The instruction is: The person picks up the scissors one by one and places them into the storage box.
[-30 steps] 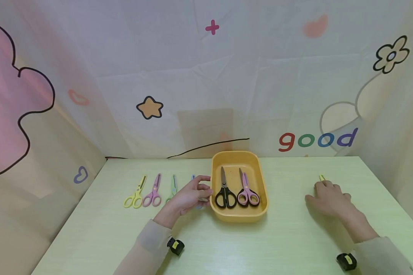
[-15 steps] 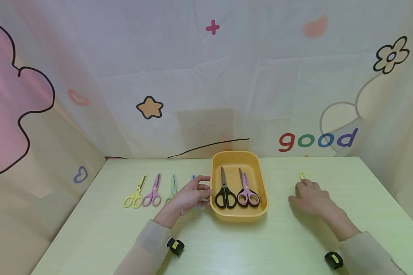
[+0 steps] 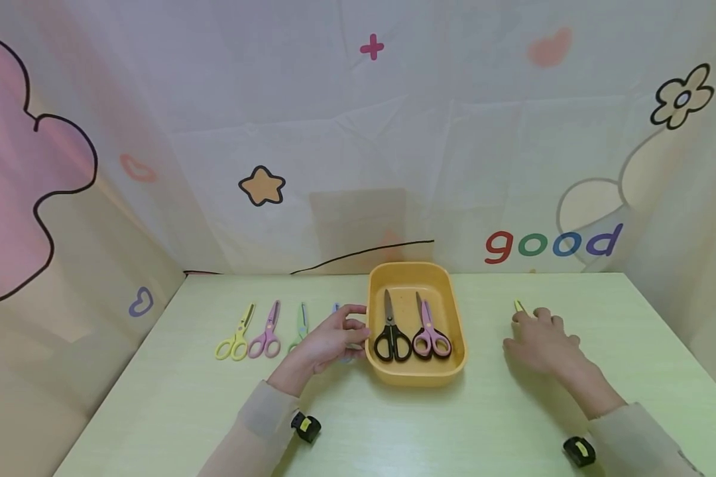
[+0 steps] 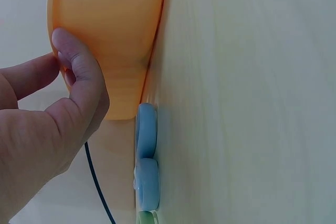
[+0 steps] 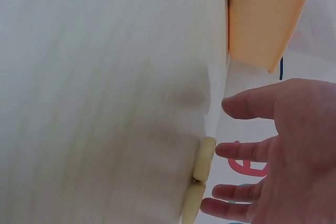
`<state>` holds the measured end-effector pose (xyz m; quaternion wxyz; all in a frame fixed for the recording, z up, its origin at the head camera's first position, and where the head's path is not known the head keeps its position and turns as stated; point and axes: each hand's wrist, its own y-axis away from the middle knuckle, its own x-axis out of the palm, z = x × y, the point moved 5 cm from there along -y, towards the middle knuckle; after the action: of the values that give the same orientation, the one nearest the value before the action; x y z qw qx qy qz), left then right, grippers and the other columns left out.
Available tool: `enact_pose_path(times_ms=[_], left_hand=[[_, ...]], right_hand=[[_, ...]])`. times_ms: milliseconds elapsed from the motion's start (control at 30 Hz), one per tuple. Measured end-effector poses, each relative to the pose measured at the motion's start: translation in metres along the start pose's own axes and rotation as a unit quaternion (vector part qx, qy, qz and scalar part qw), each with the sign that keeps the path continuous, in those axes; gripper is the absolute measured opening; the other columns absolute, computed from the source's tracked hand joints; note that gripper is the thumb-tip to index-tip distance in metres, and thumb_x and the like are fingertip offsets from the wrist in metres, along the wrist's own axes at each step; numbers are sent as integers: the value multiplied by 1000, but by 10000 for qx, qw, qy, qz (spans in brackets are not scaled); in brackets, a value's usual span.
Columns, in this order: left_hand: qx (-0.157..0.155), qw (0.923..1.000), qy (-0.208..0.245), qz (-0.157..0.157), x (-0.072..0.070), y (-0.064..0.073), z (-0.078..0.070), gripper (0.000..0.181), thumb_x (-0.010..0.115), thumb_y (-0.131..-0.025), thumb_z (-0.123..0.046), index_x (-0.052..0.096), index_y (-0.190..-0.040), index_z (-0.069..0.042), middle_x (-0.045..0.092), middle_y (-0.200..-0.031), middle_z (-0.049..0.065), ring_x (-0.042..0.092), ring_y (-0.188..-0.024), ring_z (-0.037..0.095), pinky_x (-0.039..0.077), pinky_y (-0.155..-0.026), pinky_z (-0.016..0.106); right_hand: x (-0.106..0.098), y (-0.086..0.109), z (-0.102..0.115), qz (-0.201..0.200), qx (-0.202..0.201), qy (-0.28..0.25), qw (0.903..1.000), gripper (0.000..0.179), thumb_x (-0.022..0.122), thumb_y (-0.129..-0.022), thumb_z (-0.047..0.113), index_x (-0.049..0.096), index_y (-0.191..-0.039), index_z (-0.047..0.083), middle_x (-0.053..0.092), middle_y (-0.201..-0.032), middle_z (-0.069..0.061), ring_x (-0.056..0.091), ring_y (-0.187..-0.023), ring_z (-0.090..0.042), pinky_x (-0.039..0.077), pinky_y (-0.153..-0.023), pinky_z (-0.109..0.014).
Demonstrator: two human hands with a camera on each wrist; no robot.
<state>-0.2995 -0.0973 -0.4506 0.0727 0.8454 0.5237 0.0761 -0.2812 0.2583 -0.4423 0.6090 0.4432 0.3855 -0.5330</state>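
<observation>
A yellow-orange plastic bin (image 3: 414,379) stands mid-table. My left hand (image 3: 334,338) holds its left rim; the left wrist view shows curled fingers at the edge. Inside lie black-handled scissors (image 3: 392,344) and, to their right, pink scissors (image 3: 428,324) overlapping another black-handled pair. To the bin's right, my right hand (image 3: 543,341) hovers just above yellow scissors (image 5: 205,160), its fingers spread and extended. From the head view, that hand hides most of this pair, leaving the tip visible. Blue scissors (image 4: 148,132) lie beside the bin, partly behind my left hand.
Left of the bin, yellow scissors (image 3: 235,338), pink scissors (image 3: 268,331) and green scissors (image 3: 301,321) lie in a row, tips pointing away. A printed cloth (image 3: 358,146) hangs along the table's back edge.
My right hand has slid the yellow scissors leftward toward the bin, then let go as its fingers lifted and spread. The left hand and bin have stayed in place.
</observation>
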Motion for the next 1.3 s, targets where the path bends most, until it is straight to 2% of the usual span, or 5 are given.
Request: enact_pose_path(times_ms=[300, 600, 933, 1300], left_hand=[[-26, 10000, 23, -9, 1, 0, 1, 54, 57, -103, 1, 33, -152, 2, 56, -118, 23, 61, -85, 19, 57, -76, 32], [15, 10000, 44, -10, 1, 2, -1, 54, 57, -103, 1, 33, -151, 2, 56, -114, 20, 61, -84, 19, 57, -76, 32], [17, 10000, 75, 32, 1, 1, -1, 55, 57, -103, 1, 32, -152, 2, 56, -114, 21, 61, -84, 19, 57, -77, 33], [27, 9999, 89, 39, 1, 1, -2, 54, 57, -103, 2, 32, -151, 2, 56, -112, 20, 60, -83, 18, 57, -74, 31]], right_hand=[[-2, 4, -6, 54, -88, -54, 9999, 49, 63, -93, 17, 48, -130, -11, 40, -115, -39, 42, -103, -57, 47, -70, -68], [-1, 5, -8, 144, -87, -56, 9998, 47, 65, -91, 15, 48, -127, -11, 42, -107, -35, 43, -96, -50, 48, -66, -56], [-4, 7, -8, 157, -106, 45, 9998, 49, 65, -90, 19, 47, -125, -11, 42, -102, -32, 42, -95, -51, 45, -67, -58], [-3, 6, -8, 180, -189, -75, 9996, 34, 68, -88, 19, 52, -108, -4, 43, -94, -24, 43, -89, -44, 43, -64, -45]])
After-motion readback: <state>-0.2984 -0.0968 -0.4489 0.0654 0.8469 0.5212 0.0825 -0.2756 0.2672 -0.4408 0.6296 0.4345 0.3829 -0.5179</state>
